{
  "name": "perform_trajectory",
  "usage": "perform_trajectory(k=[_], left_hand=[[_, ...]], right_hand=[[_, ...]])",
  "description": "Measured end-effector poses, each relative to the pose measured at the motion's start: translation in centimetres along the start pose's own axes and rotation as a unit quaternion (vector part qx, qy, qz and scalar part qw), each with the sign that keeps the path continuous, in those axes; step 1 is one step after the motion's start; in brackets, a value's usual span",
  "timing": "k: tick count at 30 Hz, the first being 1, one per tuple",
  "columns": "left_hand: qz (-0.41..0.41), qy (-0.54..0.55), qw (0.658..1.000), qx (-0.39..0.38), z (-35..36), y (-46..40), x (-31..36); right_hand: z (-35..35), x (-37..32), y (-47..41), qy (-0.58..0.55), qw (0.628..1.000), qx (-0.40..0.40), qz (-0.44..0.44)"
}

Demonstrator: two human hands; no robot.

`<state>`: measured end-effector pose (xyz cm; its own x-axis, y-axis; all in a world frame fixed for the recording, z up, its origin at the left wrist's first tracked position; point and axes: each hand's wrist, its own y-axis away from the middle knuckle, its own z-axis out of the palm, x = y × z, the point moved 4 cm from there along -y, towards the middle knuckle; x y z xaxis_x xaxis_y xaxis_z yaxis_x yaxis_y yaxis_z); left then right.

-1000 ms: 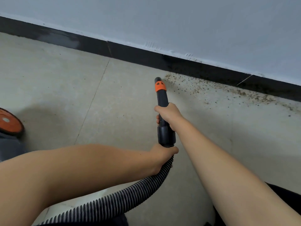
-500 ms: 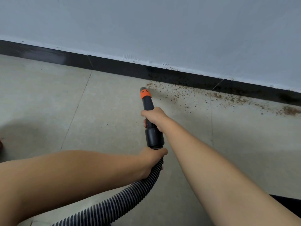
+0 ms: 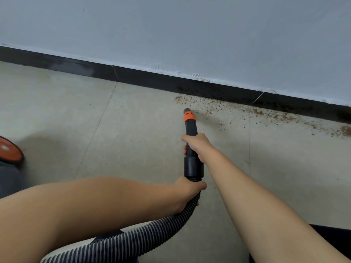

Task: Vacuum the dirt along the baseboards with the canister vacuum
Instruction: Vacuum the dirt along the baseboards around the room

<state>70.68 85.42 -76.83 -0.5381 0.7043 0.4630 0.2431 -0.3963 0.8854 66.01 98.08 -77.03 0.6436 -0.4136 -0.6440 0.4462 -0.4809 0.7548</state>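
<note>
A black vacuum nozzle (image 3: 190,128) with an orange collar points at the floor, its tip just short of the left end of the dirt. My right hand (image 3: 197,144) grips the nozzle tube at mid-length. My left hand (image 3: 187,192) grips the ribbed black hose (image 3: 133,242) just behind the nozzle's thick cuff. Brown crumbs of dirt (image 3: 266,112) lie scattered along the black baseboard (image 3: 152,80), from the nozzle tip off to the right edge. The canister vacuum (image 3: 8,158), grey with an orange round top, shows partly at the left edge.
A pale grey wall (image 3: 190,31) rises above the baseboard. The floor is beige tile (image 3: 57,111) with thin grout lines. The hose curves back under my left forearm toward the lower left. Dark clothing shows at the lower right corner.
The view swung right and then back left, so the canister slipped out of sight and returned. The nozzle tip now sits a little farther back from the baseboard. Both grips are unchanged.
</note>
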Motion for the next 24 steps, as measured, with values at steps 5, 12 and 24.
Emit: perform_trajectory(k=[5,12,24], left_hand=[[0.006,0.049,0.998,0.042,-1.0,0.5,-1.2],[0.01,0.08,0.996,0.038,1.7,1.5,-4.2],[0.019,0.024,1.0,0.008,2.9,2.0,-5.6]], right_hand=[[2.8,0.2,0.7,0.013,0.997,-0.079,-0.008],[1.8,3.2,2.1,0.027,0.995,-0.097,0.003],[-1.0,5.4,3.5,-0.034,0.999,-0.037,0.01]])
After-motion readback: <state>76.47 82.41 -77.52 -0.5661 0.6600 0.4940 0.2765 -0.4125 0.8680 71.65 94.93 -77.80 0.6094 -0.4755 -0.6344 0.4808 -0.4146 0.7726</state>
